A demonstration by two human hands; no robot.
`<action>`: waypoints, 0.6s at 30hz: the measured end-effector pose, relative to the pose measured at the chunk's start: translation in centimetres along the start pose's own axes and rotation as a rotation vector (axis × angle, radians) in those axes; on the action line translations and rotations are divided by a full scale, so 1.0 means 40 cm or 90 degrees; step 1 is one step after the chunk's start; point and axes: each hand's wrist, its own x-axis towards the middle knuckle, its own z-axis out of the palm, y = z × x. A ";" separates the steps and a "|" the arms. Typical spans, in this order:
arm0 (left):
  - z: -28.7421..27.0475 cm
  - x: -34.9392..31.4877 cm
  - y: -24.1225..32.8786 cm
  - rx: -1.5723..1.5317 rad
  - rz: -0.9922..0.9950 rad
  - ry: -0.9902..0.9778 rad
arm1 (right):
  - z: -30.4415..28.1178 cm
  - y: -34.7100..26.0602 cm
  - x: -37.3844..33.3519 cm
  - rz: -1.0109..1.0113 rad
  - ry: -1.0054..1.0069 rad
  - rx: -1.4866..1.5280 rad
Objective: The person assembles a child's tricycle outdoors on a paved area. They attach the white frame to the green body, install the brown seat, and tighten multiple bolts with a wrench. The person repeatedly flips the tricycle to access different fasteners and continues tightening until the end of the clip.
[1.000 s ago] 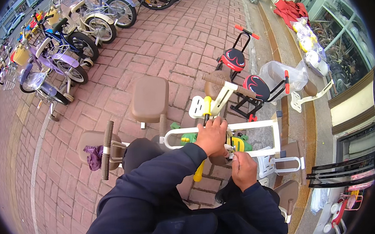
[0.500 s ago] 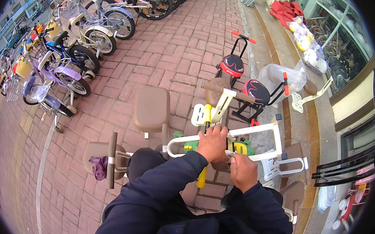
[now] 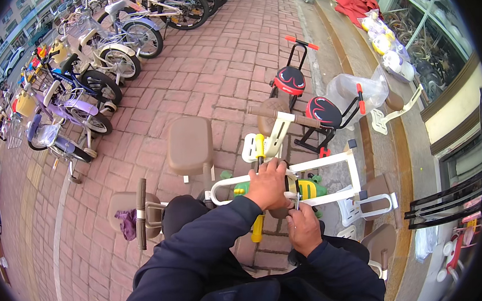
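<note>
Off to the left of my hands stands a brown padded seat (image 3: 190,145), with a purple rag (image 3: 126,223) on the lower brown pad nearer me. My left hand (image 3: 267,183) is closed over the white frame (image 3: 332,163) of the small ride-on, gripping its top bar; a yellow handle (image 3: 257,228) hangs just below my wrist. My right hand (image 3: 303,227), just right and below, pinches a thin metal tool (image 3: 297,194) against the frame beside a green part (image 3: 310,188). Beyond sit two red-and-black seats (image 3: 324,111)
</note>
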 end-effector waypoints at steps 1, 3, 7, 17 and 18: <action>-0.002 0.000 0.000 0.000 -0.002 -0.006 | 0.000 -0.001 -0.002 0.001 0.006 0.006; -0.005 -0.001 0.001 0.000 -0.003 -0.015 | -0.001 0.001 0.001 0.006 0.014 0.018; -0.007 -0.001 0.004 0.012 0.001 -0.015 | -0.009 0.015 0.021 0.003 0.019 0.022; 0.005 0.002 0.000 0.017 0.003 -0.017 | -0.018 0.011 0.072 0.024 0.005 -0.020; 0.012 0.002 -0.003 0.018 0.007 -0.006 | -0.017 0.008 0.082 0.032 0.007 -0.020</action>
